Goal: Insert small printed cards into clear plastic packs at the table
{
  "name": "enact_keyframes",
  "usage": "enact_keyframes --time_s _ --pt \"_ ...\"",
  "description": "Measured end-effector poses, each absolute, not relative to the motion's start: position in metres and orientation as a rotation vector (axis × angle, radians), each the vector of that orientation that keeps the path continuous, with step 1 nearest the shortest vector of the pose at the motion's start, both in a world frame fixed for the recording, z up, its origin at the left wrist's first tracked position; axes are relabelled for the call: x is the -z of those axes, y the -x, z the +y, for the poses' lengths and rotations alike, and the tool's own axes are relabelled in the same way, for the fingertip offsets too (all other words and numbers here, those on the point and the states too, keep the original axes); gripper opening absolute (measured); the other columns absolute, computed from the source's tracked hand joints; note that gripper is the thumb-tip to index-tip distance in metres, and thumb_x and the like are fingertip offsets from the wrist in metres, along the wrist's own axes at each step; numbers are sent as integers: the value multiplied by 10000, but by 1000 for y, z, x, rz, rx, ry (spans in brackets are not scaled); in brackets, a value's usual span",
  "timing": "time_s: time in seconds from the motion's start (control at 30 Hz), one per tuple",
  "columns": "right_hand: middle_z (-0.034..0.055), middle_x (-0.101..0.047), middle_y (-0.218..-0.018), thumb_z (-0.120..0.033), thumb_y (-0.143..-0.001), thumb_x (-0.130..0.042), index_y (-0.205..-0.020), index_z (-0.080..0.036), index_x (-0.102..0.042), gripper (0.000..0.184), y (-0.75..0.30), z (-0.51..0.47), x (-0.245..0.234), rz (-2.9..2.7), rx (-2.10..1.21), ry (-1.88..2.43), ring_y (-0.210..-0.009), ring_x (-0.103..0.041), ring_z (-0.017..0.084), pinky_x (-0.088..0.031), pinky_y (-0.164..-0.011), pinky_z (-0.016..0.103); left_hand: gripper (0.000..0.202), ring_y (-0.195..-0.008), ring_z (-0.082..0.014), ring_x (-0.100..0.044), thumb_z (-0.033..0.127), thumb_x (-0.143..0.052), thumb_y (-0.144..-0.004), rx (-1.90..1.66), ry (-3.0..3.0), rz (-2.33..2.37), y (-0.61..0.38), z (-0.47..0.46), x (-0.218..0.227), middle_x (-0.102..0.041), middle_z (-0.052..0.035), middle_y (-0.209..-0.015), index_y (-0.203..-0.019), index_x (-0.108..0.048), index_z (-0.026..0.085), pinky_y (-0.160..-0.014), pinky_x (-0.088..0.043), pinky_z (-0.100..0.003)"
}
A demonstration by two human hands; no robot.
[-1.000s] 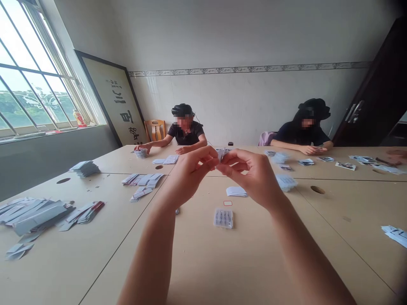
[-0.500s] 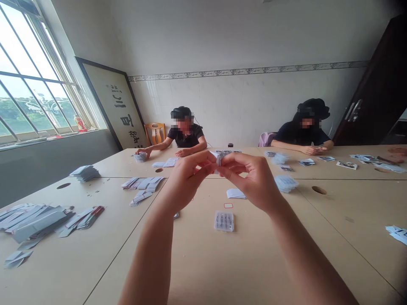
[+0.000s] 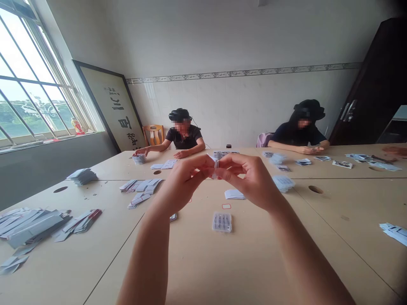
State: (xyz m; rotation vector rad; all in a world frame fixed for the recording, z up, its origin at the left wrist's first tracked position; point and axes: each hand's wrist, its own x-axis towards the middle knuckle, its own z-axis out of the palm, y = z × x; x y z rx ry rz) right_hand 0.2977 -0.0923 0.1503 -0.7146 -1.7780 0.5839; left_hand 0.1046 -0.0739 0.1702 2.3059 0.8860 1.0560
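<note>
My left hand (image 3: 193,173) and my right hand (image 3: 246,173) meet in front of me above the table, their fingers closed from both sides on a small folded white paper (image 3: 216,163). Most of the paper is hidden behind the fingertips. Below the hands, a clear plastic case (image 3: 222,222) with several small dark items inside lies on the table. A little beyond it lies a small red-edged label (image 3: 226,206). A stack of white papers (image 3: 234,194) is near my right wrist.
Piles of paper slips (image 3: 38,224) cover the left side, with a thicker stack (image 3: 82,176) behind. Clear plastic cases (image 3: 283,183) stand right of my hands. Two people sit across the table (image 3: 190,271); one has a hand on a stack (image 3: 139,159). A round hole (image 3: 316,189) is at right.
My fingers have shifted slightly on the paper, which shows a narrower edge now. The whole view has moved a little, so things sit slightly further left. The case remains on the table.
</note>
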Motion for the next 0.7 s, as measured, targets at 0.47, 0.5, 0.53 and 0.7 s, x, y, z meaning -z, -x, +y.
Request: enact_keyframes --time_s 0.47,0.5,0.53,0.7 --pt "-9 -662 -827 -426 -884 -721 -851 -186 -686 245 -308 -87 -153 -1644 -711 754 -644 -705 136 -521 -589 246 252 -717 -120 -450 339 -504 -985 -1145 -2291 881 -101 -77 -172 -486 -11 -810 -777 -515 197 -584 -376 -235" --pt "-11 -661 -825 -418 -888 -716 -849 -185 -686 238 -308 -86 -153 -1639 -710 754 -641 -705 134 -523 -591 244 259 -696 -117 -427 342 -505 -984 -1149 -2286 900 -101 -77 -172 -464 -7 -793 -769 -503 198 -559 -357 -230" --pt "-13 -659 -817 -412 -892 -711 -844 -184 -685 234 -308 -86 -153 -1636 -709 753 -637 -705 132 -524 -590 242 263 -680 -114 -405 344 -506 -984 -1151 -2282 915 -101 -77 -173 -445 -3 -780 -765 -493 199 -542 -343 -227" --pt "-21 -643 -740 -407 -899 -699 -812 -181 -677 243 -311 -83 -153 -1644 -720 747 -630 -702 133 -527 -581 233 272 -707 -126 -361 349 -499 -991 -1151 -2268 923 -98 -75 -173 -402 4 -770 -763 -456 207 -563 -354 -235"
